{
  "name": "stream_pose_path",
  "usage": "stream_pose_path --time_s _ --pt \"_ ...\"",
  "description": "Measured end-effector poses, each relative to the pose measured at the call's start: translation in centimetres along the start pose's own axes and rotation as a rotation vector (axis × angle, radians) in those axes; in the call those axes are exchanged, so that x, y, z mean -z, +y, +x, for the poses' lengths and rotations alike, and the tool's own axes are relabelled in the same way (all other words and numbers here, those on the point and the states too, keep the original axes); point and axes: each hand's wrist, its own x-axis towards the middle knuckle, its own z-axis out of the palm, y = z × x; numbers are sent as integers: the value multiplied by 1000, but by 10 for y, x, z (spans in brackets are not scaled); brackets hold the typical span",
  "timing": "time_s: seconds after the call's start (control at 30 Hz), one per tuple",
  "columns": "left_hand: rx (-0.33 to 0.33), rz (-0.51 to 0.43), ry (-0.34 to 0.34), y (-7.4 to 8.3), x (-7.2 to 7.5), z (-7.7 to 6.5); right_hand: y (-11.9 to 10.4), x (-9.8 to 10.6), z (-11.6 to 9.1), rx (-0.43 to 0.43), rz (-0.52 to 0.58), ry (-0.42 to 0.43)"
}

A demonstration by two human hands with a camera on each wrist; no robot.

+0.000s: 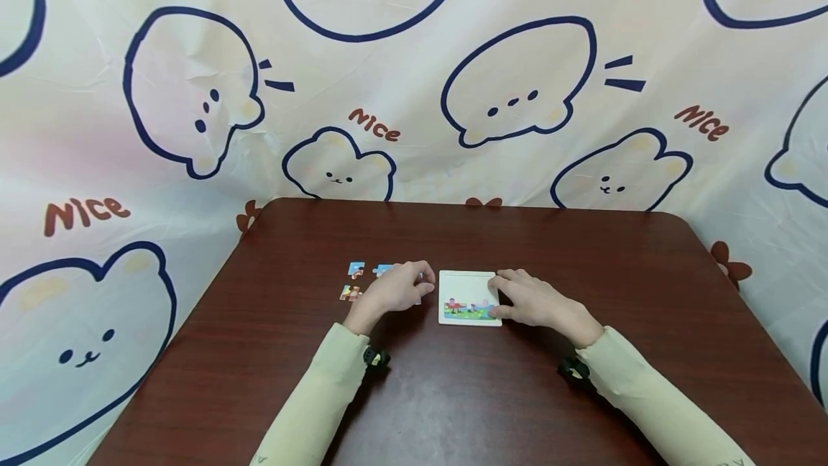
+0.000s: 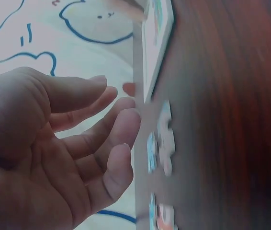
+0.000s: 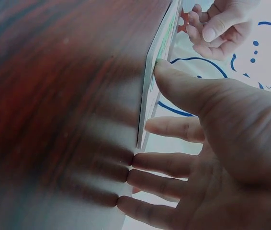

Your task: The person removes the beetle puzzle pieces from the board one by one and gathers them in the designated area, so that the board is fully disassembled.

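A white puzzle tray (image 1: 467,288) lies flat on the table, with a coloured picture strip (image 1: 468,308) along its near part. My right hand (image 1: 535,298) rests at its right side. In the right wrist view, the thumb and index finger touch the tray's edge (image 3: 147,93), while the other fingertips meet the tabletop. Left of the tray my left hand (image 1: 396,288) hovers over jigsaw pieces, its fingers loosely bent and nothing between them. Jigsaw pieces (image 1: 356,270) lie beyond and beside that hand, and it partly covers some. The left wrist view has several pieces (image 2: 165,146) below the fingers.
The dark brown wooden table (image 1: 466,394) reaches back to a pale cloth (image 1: 414,85) printed with cartoon animals. A dark band with a small device (image 1: 376,358) is on the left wrist, and a similar one (image 1: 574,369) on the right.
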Motion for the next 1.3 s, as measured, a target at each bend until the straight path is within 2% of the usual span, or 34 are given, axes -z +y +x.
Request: stream_pose_path --time_s 0.13,0.3,0.73,1.0,1.2,1.3 --pt "-35 28 4 11 -6 3 1 0 -1 1 -10 2" --pt "-41 65 -16 20 -10 5 0 1 -1 -3 -8 -2" --pt "-98 225 -76 24 -19 2 -1 1 0 -3 -17 -5" --pt "-84 320 -95 28 -22 3 0 0 1 4 -19 4" --pt "-36 311 -110 31 -25 6 1 -1 1 8 -20 -2" --pt "-33 316 -99 32 -26 8 1 0 1 9 -25 -1"
